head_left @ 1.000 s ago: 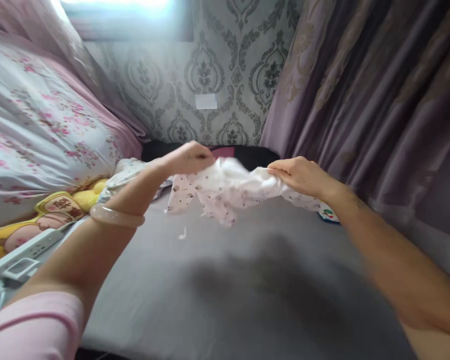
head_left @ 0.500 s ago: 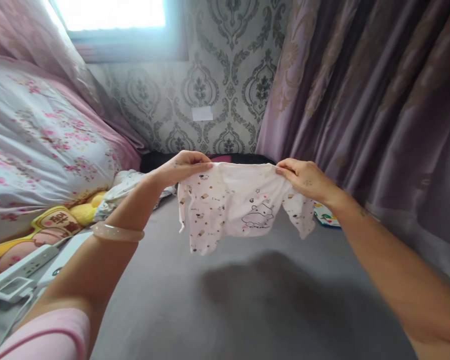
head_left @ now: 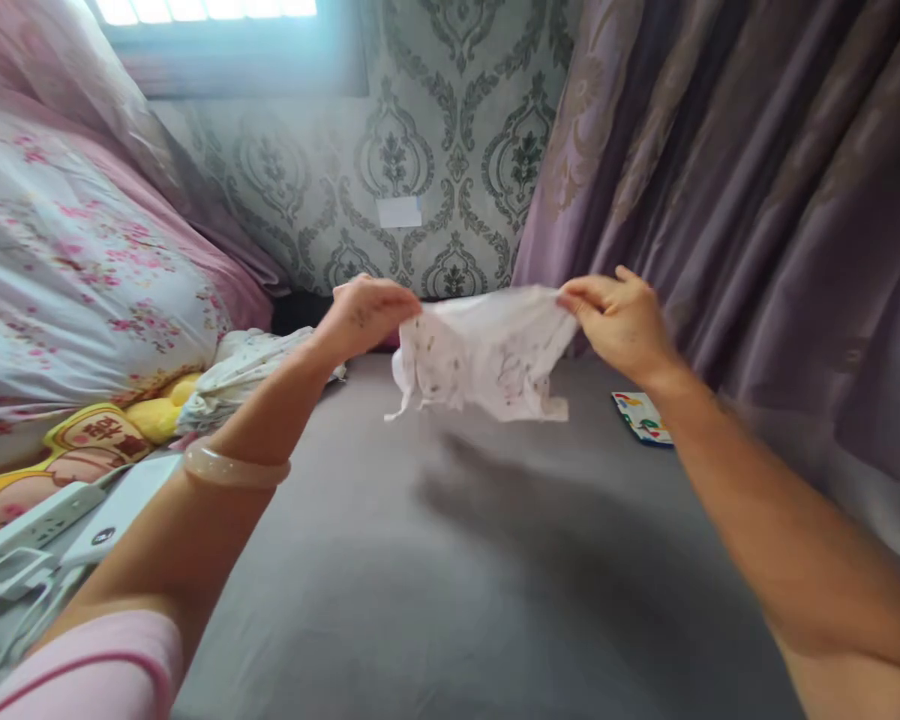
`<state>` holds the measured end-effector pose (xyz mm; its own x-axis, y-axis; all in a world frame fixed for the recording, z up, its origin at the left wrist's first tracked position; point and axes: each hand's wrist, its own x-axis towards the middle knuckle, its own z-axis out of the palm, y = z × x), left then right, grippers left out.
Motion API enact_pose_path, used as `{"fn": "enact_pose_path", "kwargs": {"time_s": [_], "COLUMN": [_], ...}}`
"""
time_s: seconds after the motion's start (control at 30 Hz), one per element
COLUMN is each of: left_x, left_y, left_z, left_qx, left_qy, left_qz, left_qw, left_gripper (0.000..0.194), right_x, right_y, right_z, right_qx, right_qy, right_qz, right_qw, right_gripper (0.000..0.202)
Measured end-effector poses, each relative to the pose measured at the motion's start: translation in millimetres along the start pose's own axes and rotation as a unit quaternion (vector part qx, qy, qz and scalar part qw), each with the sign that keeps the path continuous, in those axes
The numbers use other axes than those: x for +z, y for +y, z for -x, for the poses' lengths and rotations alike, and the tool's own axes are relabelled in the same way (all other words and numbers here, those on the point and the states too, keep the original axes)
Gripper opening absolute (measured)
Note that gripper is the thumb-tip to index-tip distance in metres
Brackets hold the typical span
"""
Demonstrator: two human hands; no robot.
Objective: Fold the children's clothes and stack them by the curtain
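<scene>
A small white baby shirt with a scattered print and a line drawing hangs in the air, blurred by motion. My left hand pinches its upper edge at the left. At the other upper corner, my right hand has thumb and finger closed on the cloth. Beneath the shirt, its shadow falls on the grey sheet; the cloth does not touch the sheet. The shirt's sleeves are bunched and partly folded out of sight.
To the left lie crumpled printed clothes, a yellow plush toy, a power strip with cables and a white box. A colourful flat item lies by my right forearm. Purple curtains hang at the right.
Both hands have risen a little with the shirt. Its lower part has swung up and bunched, and the sleeves no longer hang down straight. The colourful flat item shows more fully.
</scene>
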<state>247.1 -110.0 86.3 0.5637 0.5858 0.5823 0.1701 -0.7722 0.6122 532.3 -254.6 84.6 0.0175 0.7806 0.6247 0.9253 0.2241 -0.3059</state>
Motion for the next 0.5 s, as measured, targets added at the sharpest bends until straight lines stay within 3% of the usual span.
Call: {"fn": "enact_pose_path", "kwargs": {"time_s": [0.2, 0.33, 0.5], "left_x": [2.0, 4.2, 13.8], "left_y": [-2.5, -2.0, -18.5], "left_z": [-2.5, -0.3, -1.3], "left_qx": [-0.026, -0.048, -0.056], "left_qy": [0.038, -0.041, 0.002], "left_qz": [0.031, 0.033, 0.056], "left_qw": [0.998, 0.997, 0.997], "left_gripper": [0.023, 0.027, 0.030], "right_x": [2.7, 7.2, 19.8], "right_y": [9.8, 12.4, 14.8], "right_z": [-1.7, 1.5, 2.3], "right_qx": [0.042, 0.055, 0.081], "right_qy": [0.040, -0.027, 0.080], "right_qz": [-0.046, -0.095, -0.071], "right_qw": [0.997, 0.994, 0.991], "right_gripper": [0.022, 0.024, 0.026]}}
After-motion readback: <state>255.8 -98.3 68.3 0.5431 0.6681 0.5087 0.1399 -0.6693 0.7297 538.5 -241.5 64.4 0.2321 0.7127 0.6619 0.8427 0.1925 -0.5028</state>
